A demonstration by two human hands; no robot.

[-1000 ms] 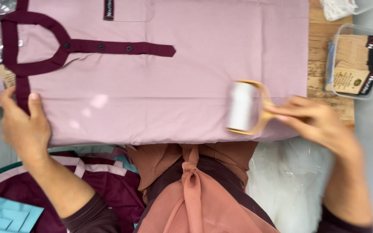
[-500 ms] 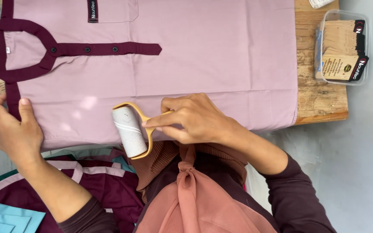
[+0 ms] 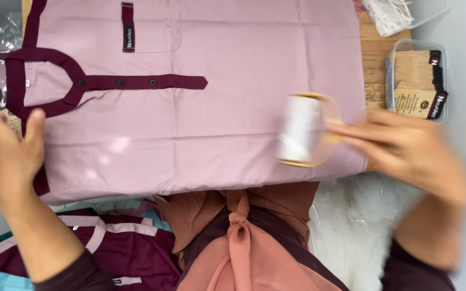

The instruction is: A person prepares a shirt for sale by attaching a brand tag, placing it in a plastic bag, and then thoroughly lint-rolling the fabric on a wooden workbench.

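Observation:
A folded pale pink shirt (image 3: 233, 113) with maroon collar and button placket lies flat on a wooden table. My right hand (image 3: 411, 151) grips the yellow handle of a lint roller (image 3: 299, 129), whose white roll rests on the shirt near its right end; hand and roller are motion-blurred. My left hand (image 3: 4, 145) presses on the shirt's left edge, below the collar, with its fingers spread.
A clear plastic box (image 3: 417, 81) with brown card tags stands on the wooden table (image 3: 374, 59) at the right. Maroon and teal garments (image 3: 109, 242) lie below the shirt. A clear plastic bag (image 3: 351, 221) sits at lower right.
My right hand has swept the lint roller from the shirt's lower middle to its right end. My left hand has stayed at the shirt's left edge.

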